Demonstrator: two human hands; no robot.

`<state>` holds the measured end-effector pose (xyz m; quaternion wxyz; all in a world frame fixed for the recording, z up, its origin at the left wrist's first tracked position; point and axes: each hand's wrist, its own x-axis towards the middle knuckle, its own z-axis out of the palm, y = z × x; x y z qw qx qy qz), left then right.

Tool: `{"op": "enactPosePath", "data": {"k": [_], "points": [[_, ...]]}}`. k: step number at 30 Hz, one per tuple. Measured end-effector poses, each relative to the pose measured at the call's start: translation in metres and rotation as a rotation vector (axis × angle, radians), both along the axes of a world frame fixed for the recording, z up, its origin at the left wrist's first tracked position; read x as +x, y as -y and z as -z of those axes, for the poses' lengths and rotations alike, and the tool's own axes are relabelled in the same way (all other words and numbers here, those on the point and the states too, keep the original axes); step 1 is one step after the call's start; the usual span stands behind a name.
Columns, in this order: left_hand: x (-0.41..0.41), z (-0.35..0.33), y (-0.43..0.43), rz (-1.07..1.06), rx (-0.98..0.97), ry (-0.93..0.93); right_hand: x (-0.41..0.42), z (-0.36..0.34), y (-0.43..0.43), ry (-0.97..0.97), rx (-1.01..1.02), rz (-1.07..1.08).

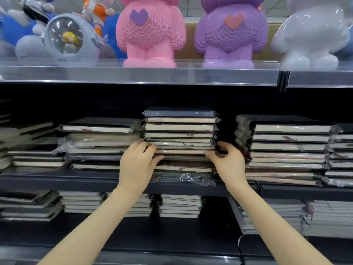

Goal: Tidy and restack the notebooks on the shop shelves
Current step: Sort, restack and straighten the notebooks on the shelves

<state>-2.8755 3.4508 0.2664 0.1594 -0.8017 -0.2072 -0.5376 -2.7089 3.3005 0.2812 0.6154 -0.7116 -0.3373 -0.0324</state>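
A tall middle stack of plastic-wrapped dark notebooks [180, 131] stands on the dark middle shelf [76, 177]. My left hand [138, 162] grips the stack's left side partway down, fingers curled over the page edges and thumb pushed in beneath. My right hand [228, 161] grips the right side at the same height, fingers hooked round the corner. A lower, untidy stack [99, 142] lies to the left and a neater one [284, 144] to the right.
Above, a clear-fronted shelf [145, 75] carries a pink block figure [150, 31], a purple block figure [230, 31] and a white figure [313, 35]. The lower shelf holds more notebook piles [179, 206]. A black cable [239, 245] hangs at the lower right.
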Motion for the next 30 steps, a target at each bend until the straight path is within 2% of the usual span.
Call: {"op": "enactPosePath", "data": {"k": [7, 10, 12, 16, 18, 22, 25, 30], "points": [[0.006, -0.001, -0.003, -0.001, 0.000, -0.029, 0.006, -0.017, -0.017, -0.444, 0.138, 0.011], [0.006, 0.000, -0.002, 0.000, 0.020, -0.014, 0.006, -0.018, -0.019, -0.507, 0.204, 0.036], [0.007, 0.000, -0.002, -0.011, 0.046, -0.024, 0.003, -0.015, -0.016, -0.395, 0.156, 0.048], [0.008, 0.000, -0.004, -0.056, 0.085, -0.074, 0.008, -0.004, -0.002, 0.078, -0.101, 0.020], [0.011, 0.001, -0.001, -0.052, 0.130, -0.114, 0.010, -0.001, 0.000, 0.197, -0.147, 0.020], [0.018, -0.009, 0.003, -0.041, 0.343, -0.142, 0.013, 0.000, -0.005, 0.422, -0.189, 0.061], [0.020, -0.030, 0.001, -0.130, 0.441, -0.265, 0.018, -0.001, -0.007, 0.522, -0.287, 0.005], [0.023, -0.055, -0.013, -0.203, 0.293, -0.463, 0.026, 0.000, -0.014, 0.580, -0.266, -0.022]]}}
